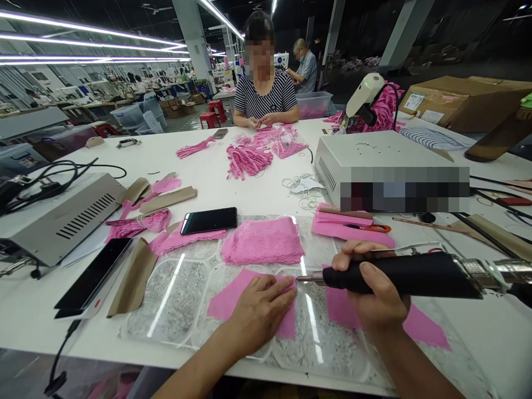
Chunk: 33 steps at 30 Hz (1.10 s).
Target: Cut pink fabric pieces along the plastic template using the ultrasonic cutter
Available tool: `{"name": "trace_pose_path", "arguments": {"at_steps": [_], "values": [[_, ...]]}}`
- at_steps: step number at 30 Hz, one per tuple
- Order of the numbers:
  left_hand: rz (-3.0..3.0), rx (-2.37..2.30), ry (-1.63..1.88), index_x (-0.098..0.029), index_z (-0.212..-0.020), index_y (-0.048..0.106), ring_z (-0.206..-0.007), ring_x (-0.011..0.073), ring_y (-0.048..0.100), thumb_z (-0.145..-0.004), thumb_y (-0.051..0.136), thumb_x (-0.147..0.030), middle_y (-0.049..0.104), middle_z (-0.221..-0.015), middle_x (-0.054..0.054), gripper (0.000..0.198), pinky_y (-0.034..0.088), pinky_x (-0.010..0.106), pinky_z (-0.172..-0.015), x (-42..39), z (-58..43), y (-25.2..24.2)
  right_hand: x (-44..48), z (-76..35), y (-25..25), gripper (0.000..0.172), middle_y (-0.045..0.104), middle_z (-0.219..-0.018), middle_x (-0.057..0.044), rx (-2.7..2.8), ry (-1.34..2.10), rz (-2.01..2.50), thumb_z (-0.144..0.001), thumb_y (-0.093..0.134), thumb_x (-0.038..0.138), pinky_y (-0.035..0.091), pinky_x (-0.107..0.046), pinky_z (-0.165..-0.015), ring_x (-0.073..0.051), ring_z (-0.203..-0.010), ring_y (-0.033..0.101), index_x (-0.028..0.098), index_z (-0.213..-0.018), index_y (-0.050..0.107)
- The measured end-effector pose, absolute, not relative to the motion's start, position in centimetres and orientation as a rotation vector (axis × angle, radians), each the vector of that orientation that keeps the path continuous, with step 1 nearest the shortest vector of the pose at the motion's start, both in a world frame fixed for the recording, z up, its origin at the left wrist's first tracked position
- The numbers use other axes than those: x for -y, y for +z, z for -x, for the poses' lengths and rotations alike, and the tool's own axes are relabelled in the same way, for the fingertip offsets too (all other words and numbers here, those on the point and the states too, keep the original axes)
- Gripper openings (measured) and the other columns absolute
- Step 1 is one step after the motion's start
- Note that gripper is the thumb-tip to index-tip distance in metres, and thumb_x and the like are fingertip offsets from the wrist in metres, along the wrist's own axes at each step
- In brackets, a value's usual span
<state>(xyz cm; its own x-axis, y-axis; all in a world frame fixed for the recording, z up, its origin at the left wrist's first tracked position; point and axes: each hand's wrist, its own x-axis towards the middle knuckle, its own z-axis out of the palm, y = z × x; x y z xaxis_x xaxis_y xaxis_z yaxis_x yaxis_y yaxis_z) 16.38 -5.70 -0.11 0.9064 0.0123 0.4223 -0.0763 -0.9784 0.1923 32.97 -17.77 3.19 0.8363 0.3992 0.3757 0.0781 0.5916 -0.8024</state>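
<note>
Pink fabric panel (233,291) lies flat on the clear plastic board (166,302), upon the worktop (216,191). It seems light, soft and easily wrinkled, so better held near its edge. Left hand (262,309) presses it with flat fingers; right hand's (380,296) fingers wrap a black handpiece (424,274).

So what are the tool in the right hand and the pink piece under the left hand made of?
The tool: matte black grip, probably plastic or rubber; the silvery glint suggests a metal tip. The pink piece: likely fabric, matte and lying flat; its fibre can't be told.
</note>
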Motion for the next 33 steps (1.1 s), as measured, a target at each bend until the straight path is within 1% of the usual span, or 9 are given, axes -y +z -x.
{"name": "trace_pose_path", "arguments": {"at_steps": [6,12,15,20,23,26,30,33], "values": [[-2.866,0.048,0.634,-0.016,-0.116,0.065,-0.089,0.0202,0.059,-0.102,0.038,-0.019,0.068,-0.118,0.011,0.030,0.054,0.036,-0.073,5.7,-16.4,-0.1,17.5,-32.8,3.1,0.011,0.058,-0.085,-0.002,0.589,0.207,0.946,-0.077,0.062,0.028,0.049,-0.032,-0.059,-0.013,-0.060,0.057,0.021,-0.086,0.062],[-2.842,0.040,0.621,-0.014,-0.118,0.062,-0.090,0.0211,0.060,-0.101,0.041,-0.018,0.068,-0.119,0.010,0.027,0.054,0.037,-0.075,5.6,-16.3,-0.1,17.7,-32.6,3.2,0.007,0.058,-0.083,0.000,0.666,0.204,0.987,-0.081,0.062,0.026,0.050,-0.034,-0.062,-0.014,-0.062,0.059,0.022,-0.085,0.058],[-2.786,0.029,0.581,-0.014,-0.117,0.061,-0.093,0.0219,0.060,-0.099,0.045,-0.018,0.067,-0.121,0.011,0.024,0.055,0.038,-0.080,5.5,-16.2,0.0,17.6,-32.6,3.2,0.005,0.059,-0.084,0.000,0.685,0.195,0.994,-0.082,0.062,0.024,0.050,-0.034,-0.062,-0.014,-0.062,0.059,0.022,-0.085,0.058],[-2.713,0.035,0.525,-0.016,-0.114,0.062,-0.100,0.0227,0.059,-0.098,0.050,-0.019,0.065,-0.126,0.009,0.021,0.054,0.040,-0.088,5.3,-15.9,0.3,17.5,-32.6,3.2,0.006,0.059,-0.085,-0.001,0.661,0.203,0.962,-0.081,0.062,0.024,0.049,-0.033,-0.062,-0.013,-0.063,0.059,0.022,-0.087,0.060],[-2.706,0.023,0.485,-0.016,-0.116,0.059,-0.102,0.0230,0.059,-0.096,0.051,-0.019,0.064,-0.129,0.009,0.022,0.053,0.041,-0.091,5.3,-15.8,0.3,17.7,-32.7,3.4,0.009,0.060,-0.084,-0.001,0.636,0.218,0.914,-0.078,0.062,0.024,0.049,-0.031,-0.059,-0.013,-0.060,0.058,0.021,-0.086,0.062],[-2.701,0.013,0.449,-0.015,-0.113,0.058,-0.102,0.0228,0.059,-0.095,0.054,-0.019,0.063,-0.130,0.009,0.019,0.051,0.042,-0.093,5.3,-15.8,0.2,18.1,-32.8,3.7,0.010,0.059,-0.082,-0.002,0.627,0.261,0.878,-0.075,0.061,0.024,0.050,-0.030,-0.055,-0.012,-0.057,0.057,0.020,-0.084,0.063],[-2.686,-0.024,0.436,-0.016,-0.105,0.060,-0.101,0.0236,0.057,-0.093,0.057,-0.021,0.063,-0.130,0.008,0.013,0.051,0.041,-0.092,5.3,-15.8,0.0,18.6,-32.6,3.9,0.010,0.059,-0.081,-0.002,0.617,0.338,0.874,-0.075,0.061,0.024,0.050,-0.030,-0.053,-0.012,-0.056,0.057,0.020,-0.083,0.064],[-2.681,-0.023,0.432,-0.017,-0.108,0.060,-0.100,0.0240,0.057,-0.095,0.056,-0.024,0.064,-0.129,0.007,0.015,0.052,0.042,-0.090,5.3,-15.8,0.0,18.8,-32.5,3.8,0.010,0.059,-0.081,-0.002,0.629,0.367,0.853,-0.076,0.061,0.024,0.050,-0.029,-0.053,-0.011,-0.057,0.057,0.019,-0.084,0.065]]}}
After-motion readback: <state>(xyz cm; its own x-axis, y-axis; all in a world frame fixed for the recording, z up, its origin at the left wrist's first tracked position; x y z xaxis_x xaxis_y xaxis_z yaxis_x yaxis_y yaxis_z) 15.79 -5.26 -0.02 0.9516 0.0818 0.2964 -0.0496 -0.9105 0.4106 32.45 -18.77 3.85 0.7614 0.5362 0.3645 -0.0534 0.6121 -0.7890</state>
